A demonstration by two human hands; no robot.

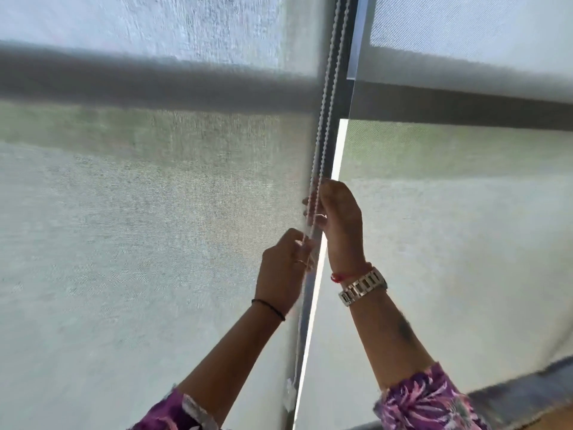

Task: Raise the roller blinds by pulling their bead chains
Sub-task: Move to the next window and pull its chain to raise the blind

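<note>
White plastic bead chain (324, 119) hanging in gap between two pale translucent fabric roller blinds (155, 228). Right hand (339, 218) fingers closed on chain, left hand (283, 271) fingers closed on it just below. Both blinds down over window; raising barely begun, judging by coverage.

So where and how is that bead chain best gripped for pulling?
Grip the bead chain on its free vertical run in the gap between the two blinds, as the right hand and the left hand below it do. Come from the room side and pinch one strand between the fingers; the beads should stop slipping.
</note>
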